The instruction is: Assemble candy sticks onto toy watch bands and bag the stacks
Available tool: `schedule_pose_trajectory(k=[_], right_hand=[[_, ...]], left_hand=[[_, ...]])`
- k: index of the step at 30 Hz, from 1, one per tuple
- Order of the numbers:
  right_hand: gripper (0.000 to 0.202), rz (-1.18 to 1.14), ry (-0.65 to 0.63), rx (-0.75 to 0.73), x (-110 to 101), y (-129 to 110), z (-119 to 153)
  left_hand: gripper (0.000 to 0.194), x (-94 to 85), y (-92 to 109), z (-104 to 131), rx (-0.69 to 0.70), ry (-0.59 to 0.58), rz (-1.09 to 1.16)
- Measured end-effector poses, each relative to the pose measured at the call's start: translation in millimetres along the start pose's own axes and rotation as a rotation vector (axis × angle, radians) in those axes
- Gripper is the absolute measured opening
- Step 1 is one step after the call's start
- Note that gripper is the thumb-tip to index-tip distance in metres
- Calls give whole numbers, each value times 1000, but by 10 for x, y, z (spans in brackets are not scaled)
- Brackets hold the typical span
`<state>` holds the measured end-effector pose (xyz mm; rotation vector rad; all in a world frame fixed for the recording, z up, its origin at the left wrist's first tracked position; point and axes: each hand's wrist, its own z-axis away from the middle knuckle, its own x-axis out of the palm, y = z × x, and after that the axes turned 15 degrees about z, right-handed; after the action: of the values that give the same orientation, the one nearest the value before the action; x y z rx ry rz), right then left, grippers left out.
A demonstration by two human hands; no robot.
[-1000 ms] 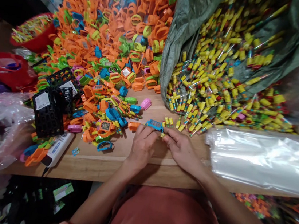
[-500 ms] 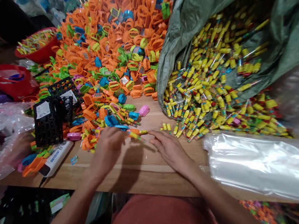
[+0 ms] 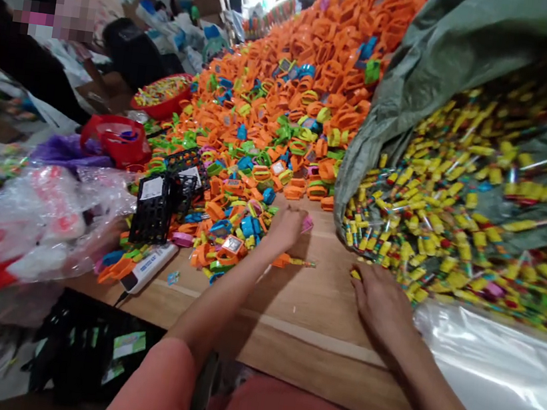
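Observation:
My left hand [image 3: 286, 228] reaches down at the right edge of the toy watch pile, its fingers curled. Whatever lies under them is hidden. A pink toy watch [image 3: 307, 224] shows just beside its fingertips. Below the left wrist, an orange toy watch [image 3: 282, 260] lies on the table, with a small yellow-labelled tube [image 3: 302, 262] at its right end. My right hand [image 3: 384, 304] rests low over the wood, fingers bent together. Between its thumb and forefinger shows the yellow end of a small tube [image 3: 356, 274].
Mostly orange toy watches [image 3: 316, 69] are heaped at the back. A green sack [image 3: 392, 106] spills yellow-labelled tubes [image 3: 437, 186]. Clear plastic bags [image 3: 494, 368] lie at right. Black crates [image 3: 152, 212] and a white power strip [image 3: 151, 268] sit left. Another person [image 3: 25, 58] is beyond.
My view has swung left and up. My left hand has left the orange watch and tube on the table and moved to the pile's edge. My right hand has drawn right, towards the tubes.

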<state>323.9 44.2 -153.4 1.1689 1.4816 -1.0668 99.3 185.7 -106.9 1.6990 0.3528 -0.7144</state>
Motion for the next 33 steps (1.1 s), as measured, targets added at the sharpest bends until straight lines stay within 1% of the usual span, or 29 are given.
schedule_pose_trajectory(k=[2, 4, 5, 7, 9, 10, 12, 15, 17, 19, 22, 25, 27, 31, 33], right_hand=[[33, -154, 41, 0, 5, 27, 8], [35, -332, 51, 9, -57, -17, -11], [34, -420, 52, 18, -104, -62, -35], [33, -594, 46, 44, -197, -182, -111], [32, -765, 21, 86, -258, -305, -203], [33, -852, 3, 117, -274, -357, -244], [36, -1021, -50, 186, -292, -427, -298], [43, -1204, -134, 262, -325, -451, -305], [47, -1284, -181, 290, -357, -434, -278], [50, -1354, -207, 312, -382, -411, -248], [49, -1424, -205, 299, -387, -389, -221], [47, -1466, -195, 274, -360, -390, -213], [48, -1492, -194, 270, -339, -398, -210], [49, -1569, -154, 298, -311, -405, -194], [47, -1600, -166, 292, -305, -398, -179]], left_hand=[[15, -19, -64, 50, -1, -13, 61], [7, -82, -78, 139, -2, -15, 133], [4, -114, -66, 184, -6, -16, 184], [12, -157, -10, 269, -3, -12, 322], [12, -159, 75, 352, 43, 5, 430], [11, -148, 120, 398, 79, 8, 449], [7, -111, 205, 500, 152, -19, 405], [17, -54, 292, 654, 226, -75, 305], [21, -29, 321, 737, 274, -68, 236], [21, -15, 338, 794, 326, -44, 159], [23, -16, 361, 840, 405, -24, 77], [25, -37, 389, 861, 453, -16, 40], [26, -53, 407, 872, 461, -11, 12], [28, -67, 432, 897, 473, 0, -30], [29, -62, 439, 912, 482, 6, -45]])
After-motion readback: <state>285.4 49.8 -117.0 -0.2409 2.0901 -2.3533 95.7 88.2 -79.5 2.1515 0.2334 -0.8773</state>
